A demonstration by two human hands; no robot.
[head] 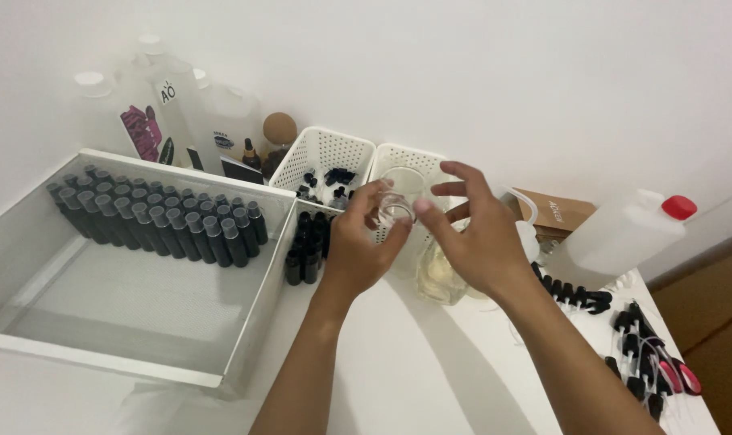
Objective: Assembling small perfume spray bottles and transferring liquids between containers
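Note:
My left hand (358, 246) holds a small clear glass cup (398, 197) up over the white table, fingers wrapped round its side. My right hand (474, 234) is beside it on the right, fingers spread, fingertips touching the cup's rim. Just below and behind my hands stands a clear flask with pale yellow liquid (440, 278). A group of small black bottles (305, 250) stands to the left of my left hand.
A large white mesh tray (124, 306) at left holds several rows of capped black bottles (156, 213). Two white perforated baskets (325, 157) stand behind. Large white jugs (172, 105) line the wall. A tilted jug with a red cap (624, 229) and black spray tops (640, 346) lie right.

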